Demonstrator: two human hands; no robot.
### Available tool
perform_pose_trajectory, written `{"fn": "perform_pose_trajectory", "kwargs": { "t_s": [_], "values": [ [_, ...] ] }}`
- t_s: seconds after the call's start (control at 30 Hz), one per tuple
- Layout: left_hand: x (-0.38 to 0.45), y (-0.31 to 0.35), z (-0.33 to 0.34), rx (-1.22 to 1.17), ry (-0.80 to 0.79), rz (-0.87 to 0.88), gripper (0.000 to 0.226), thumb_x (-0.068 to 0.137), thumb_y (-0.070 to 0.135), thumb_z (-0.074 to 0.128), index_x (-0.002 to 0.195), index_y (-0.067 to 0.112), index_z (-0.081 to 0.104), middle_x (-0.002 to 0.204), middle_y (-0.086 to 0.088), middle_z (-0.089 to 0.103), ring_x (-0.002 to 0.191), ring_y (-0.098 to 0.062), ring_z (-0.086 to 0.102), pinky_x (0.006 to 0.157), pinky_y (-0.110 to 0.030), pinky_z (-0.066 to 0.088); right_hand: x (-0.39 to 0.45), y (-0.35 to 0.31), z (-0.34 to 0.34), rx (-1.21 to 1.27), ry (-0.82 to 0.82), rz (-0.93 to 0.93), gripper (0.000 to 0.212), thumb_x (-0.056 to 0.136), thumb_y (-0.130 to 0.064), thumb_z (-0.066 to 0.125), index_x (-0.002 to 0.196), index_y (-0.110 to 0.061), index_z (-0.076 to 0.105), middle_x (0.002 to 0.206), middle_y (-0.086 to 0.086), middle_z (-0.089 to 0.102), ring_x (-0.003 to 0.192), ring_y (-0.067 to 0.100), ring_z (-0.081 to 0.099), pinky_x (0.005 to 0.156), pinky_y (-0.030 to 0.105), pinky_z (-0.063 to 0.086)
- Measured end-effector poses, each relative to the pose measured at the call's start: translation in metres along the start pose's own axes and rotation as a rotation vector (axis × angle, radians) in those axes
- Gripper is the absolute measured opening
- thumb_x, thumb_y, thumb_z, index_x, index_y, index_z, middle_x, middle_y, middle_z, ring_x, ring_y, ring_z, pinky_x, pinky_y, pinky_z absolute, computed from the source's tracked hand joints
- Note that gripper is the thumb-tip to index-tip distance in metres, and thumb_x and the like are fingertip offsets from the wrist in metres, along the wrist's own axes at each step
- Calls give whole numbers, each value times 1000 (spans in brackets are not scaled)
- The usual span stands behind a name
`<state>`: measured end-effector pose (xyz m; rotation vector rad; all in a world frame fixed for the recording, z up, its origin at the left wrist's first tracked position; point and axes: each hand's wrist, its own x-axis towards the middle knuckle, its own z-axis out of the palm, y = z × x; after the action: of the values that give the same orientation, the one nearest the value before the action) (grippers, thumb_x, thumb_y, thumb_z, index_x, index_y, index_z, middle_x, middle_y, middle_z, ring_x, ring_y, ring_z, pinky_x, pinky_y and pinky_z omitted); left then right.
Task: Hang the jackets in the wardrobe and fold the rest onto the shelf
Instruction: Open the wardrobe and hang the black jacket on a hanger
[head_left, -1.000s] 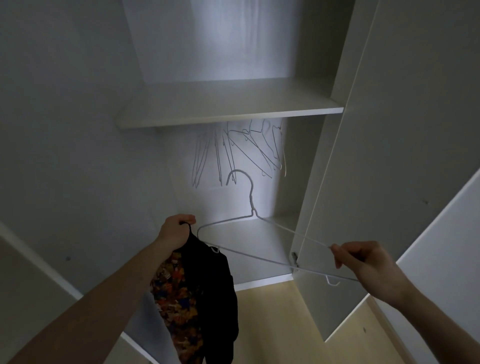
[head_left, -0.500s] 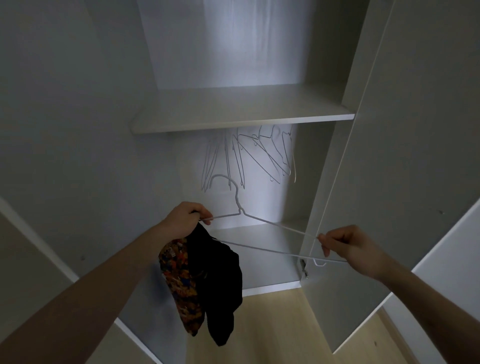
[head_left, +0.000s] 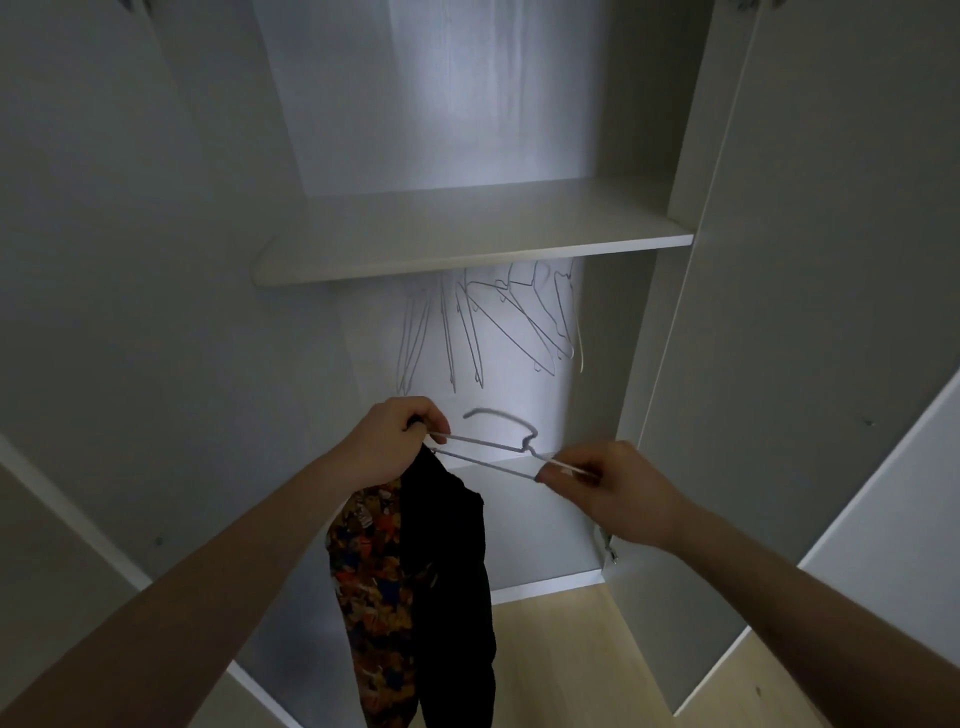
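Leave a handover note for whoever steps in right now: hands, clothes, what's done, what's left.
Left hand grips the jacket, black with a patterned lining, and one end of the wire hanger.
Right hand pinches the hanger's other end.
Jacket hangs from the left hand, not yet on the hanger.
Empty hangers hang under the shelf; nothing folded shows on it.
Left: slip the jacket onto the hanger, hang it up, fold the rest onto the shelf.
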<state>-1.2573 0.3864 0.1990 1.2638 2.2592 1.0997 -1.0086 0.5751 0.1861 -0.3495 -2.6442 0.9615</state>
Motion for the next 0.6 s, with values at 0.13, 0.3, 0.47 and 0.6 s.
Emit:
{"fn": "perform_pose_trajectory", "kwargs": {
  "t_s": [0.13, 0.3, 0.47, 0.6],
  "values": [
    [-5, -21, -17, 333, -124, -76, 39, 100, -3, 47, 135, 9, 58, 135, -1, 58, 118, -16, 58, 105, -25, 45, -3, 15, -4, 137, 94, 90, 28, 97, -64, 55, 89, -50, 77, 62, 20, 50, 54, 11, 39, 58, 20, 37],
    [-23, -53, -13, 863, -454, -395, 9, 102, 9, 49, 94, 11, 53, 95, -7, 54, 78, -16, 54, 65, -27, 49, -16, 21, -9, 88, 12, 99, 40, 89, -76, 46, 94, -51, 77, 61, 1, 64, 55, 19, 57, 65, 25, 49],
    [-36, -79, 11, 856, -270, -406, 28, 103, 14, 48, 76, 19, 47, 78, 2, 47, 69, -11, 48, 56, -26, 42, -27, 14, 3, 108, -39, 95, 45, 83, -81, 44, 89, -52, 78, 56, 13, 50, 49, 12, 43, 57, 18, 38],
    [-43, -73, 24, 662, 6, -287, 29, 107, 29, 47, 94, 13, 67, 98, -1, 68, 81, -15, 57, 68, -28, 45, -31, 8, 8, 92, -34, 126, 42, 85, -77, 45, 87, -50, 77, 50, 5, 41, 47, 13, 40, 54, 21, 38]
  ]
}}
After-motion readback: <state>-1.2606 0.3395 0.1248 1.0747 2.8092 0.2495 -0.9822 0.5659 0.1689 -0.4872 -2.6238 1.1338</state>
